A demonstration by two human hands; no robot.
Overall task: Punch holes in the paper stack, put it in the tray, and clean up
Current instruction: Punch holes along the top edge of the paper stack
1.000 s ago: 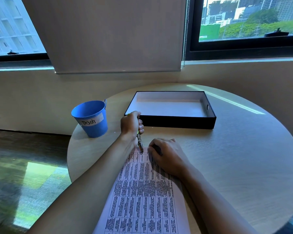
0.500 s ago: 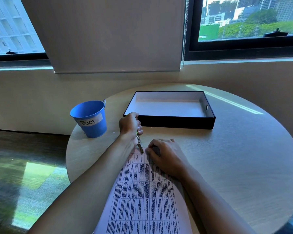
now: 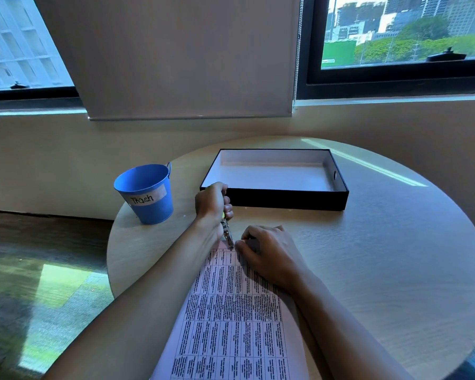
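Stack (image 3: 231,325), one: left hand (image 3: 211,204) grips one punch (image 3: 226,231) at its edge, right hand (image 3: 269,253) pinches it; one tray (image 3: 285,198), one bucket (image 3: 146,196).

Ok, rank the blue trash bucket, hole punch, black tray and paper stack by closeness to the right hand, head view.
1. Paper stack: touching, under the right hand and its curled fingers.
2. Hole punch: just left of it, gripped by the left hand.
3. Black tray: straight behind, farther back.
4. Blue trash bucket: far left, near the table edge.
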